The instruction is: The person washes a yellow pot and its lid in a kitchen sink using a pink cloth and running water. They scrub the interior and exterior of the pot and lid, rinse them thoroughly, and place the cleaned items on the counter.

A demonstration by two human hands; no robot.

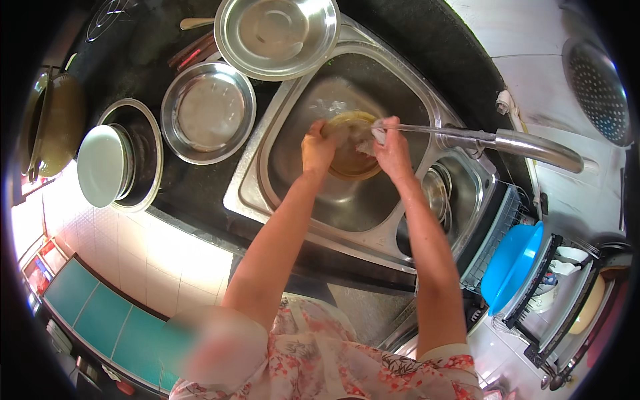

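Observation:
A yellowish translucent bowl (354,167) is low in the large basin of a stainless steel sink (345,212). My left hand (318,148) grips its left rim. My right hand (392,150) holds a pale, wet cloth (367,146) at the bowl's right side; part of the cloth hangs inside the bowl. Water runs from the metal faucet (540,149) towards my right hand. Wet steel shows around the bowl.
Steel plates (210,112) and a large steel basin (277,30) stand left of the sink. Farther left, stacked bowls (102,165) rest in a dark basin. Steel dishes (435,192) fill part of the small sink basin. A blue plastic basin (512,267) leans by the dish rack (530,280).

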